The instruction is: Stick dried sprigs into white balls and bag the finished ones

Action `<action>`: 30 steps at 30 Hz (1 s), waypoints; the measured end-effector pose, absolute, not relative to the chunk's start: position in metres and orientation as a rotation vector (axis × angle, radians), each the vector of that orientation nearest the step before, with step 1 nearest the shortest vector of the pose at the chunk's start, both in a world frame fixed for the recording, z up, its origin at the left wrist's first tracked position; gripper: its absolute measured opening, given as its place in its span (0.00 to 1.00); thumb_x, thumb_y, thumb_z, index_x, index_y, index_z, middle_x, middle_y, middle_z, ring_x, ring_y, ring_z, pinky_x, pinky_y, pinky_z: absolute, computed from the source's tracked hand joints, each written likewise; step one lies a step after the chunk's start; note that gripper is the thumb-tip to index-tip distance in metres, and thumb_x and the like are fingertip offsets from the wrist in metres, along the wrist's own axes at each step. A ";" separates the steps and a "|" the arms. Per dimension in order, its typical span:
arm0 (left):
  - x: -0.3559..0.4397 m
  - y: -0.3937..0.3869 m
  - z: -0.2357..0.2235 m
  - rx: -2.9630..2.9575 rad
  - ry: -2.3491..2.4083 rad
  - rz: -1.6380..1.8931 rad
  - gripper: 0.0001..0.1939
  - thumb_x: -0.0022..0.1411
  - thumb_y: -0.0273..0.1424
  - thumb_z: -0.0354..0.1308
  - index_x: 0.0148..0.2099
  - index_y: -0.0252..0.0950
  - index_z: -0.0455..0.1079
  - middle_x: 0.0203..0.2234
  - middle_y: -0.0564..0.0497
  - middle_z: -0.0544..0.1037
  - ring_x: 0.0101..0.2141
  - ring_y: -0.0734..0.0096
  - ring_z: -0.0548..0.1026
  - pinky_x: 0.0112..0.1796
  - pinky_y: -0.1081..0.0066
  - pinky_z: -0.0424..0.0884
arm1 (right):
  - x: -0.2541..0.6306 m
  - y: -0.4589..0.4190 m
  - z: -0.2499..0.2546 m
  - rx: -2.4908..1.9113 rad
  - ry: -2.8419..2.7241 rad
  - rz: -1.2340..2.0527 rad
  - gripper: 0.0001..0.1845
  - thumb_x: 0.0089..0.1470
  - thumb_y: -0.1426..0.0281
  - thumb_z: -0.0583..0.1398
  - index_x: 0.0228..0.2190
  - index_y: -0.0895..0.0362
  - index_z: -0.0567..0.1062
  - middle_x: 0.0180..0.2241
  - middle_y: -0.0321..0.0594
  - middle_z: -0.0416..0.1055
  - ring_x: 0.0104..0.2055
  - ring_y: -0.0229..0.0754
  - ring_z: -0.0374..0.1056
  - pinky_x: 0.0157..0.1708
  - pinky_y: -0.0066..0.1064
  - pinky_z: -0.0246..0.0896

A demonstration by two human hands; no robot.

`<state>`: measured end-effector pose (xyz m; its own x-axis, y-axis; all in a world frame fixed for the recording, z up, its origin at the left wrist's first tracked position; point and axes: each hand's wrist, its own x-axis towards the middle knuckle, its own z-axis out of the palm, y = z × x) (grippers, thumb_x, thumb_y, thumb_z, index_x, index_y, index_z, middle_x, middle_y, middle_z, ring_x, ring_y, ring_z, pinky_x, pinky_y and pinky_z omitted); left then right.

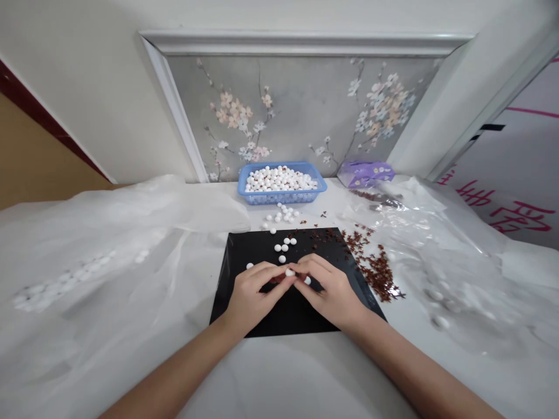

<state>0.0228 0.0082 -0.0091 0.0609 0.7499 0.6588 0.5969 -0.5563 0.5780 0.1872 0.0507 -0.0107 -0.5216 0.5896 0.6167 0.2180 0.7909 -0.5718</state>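
Observation:
Over a black mat [236,291], my left hand [255,294] pinches a small white ball [290,272] between thumb and fingers. My right hand [329,291] is closed and meets it from the right, its fingertips at the ball's side. Something small and dark shows there, but its shape is hidden by the fingers. Several loose white balls [278,248] lie on the mat beyond my hands. Another white ball [308,280] is partly covered by my right fingers. Small brown star-shaped pieces [378,270] are heaped along the mat's right edge, some scattered onto it.
A blue plastic basket [282,199] full of white balls, some with brown bits, stands against the wall. Several more balls [286,214] lie before it. Clear plastic bags [419,233] and a purple pack [369,173] are at right. Translucent sheeting [109,233] covers the left side.

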 end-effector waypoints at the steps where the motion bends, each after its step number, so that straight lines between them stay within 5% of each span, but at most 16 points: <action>1: 0.023 0.008 -0.009 2.179 1.391 1.502 0.05 0.55 0.26 0.60 0.37 0.37 0.72 0.24 0.54 0.75 0.25 0.77 0.73 0.28 0.76 0.70 | 0.188 0.051 -0.010 -0.578 -2.146 0.483 0.09 0.56 0.76 0.53 0.39 0.55 0.70 0.33 0.41 0.69 0.33 0.37 0.68 0.31 0.27 0.67; 16: 0.018 0.010 -0.013 2.127 1.433 1.324 0.04 0.58 0.30 0.58 0.32 0.36 0.72 0.25 0.52 0.76 0.26 0.76 0.73 0.28 0.77 0.69 | 0.191 0.053 -0.019 -0.470 -2.336 -0.148 0.10 0.58 0.78 0.52 0.31 0.60 0.72 0.27 0.42 0.68 0.29 0.37 0.64 0.29 0.28 0.65; 30: 0.020 0.014 -0.008 1.878 1.619 1.237 0.09 0.61 0.33 0.52 0.32 0.36 0.70 0.27 0.52 0.74 0.28 0.75 0.72 0.30 0.76 0.67 | 0.184 0.104 0.002 -0.988 -2.113 0.297 0.10 0.58 0.65 0.52 0.35 0.57 0.71 0.32 0.42 0.69 0.29 0.39 0.67 0.32 0.30 0.63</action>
